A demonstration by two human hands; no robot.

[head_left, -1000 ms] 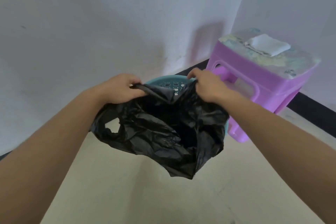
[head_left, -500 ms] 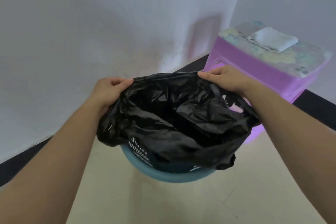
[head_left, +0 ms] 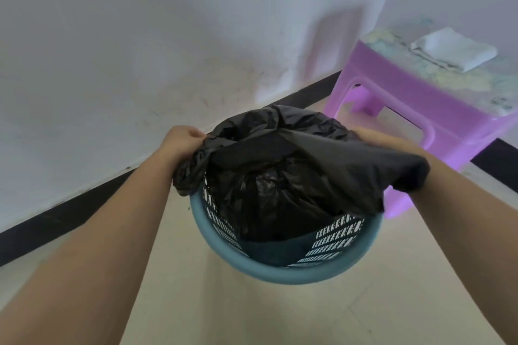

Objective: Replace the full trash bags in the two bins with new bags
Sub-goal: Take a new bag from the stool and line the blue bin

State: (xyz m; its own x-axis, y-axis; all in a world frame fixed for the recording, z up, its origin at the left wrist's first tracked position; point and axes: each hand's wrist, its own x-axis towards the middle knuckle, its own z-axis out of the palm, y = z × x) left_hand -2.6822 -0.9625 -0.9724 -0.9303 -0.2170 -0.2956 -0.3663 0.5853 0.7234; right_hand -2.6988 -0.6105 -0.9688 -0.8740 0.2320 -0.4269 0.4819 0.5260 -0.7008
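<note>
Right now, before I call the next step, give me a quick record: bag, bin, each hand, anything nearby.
bag: black bag hangs down inside the bin, not yet folded over the near rim
bin: blue perforated bin on the floor, near rim bare
left: left hand grips the bag's bunched left edge, outside the rim
right: right hand at the bag's right edge, film draped over it, fingers hidden
nearby: purple stool beyond the bin to the right, folded white cloth on top

L grip (head_left: 183,140) pinches black trash bag (head_left: 269,185) edge over blue bin (head_left: 280,274) rim; R grip (head_left: 375,138) under bag film, fingers hidden; purple stool (head_left: 406,98) just beside bin.
</note>
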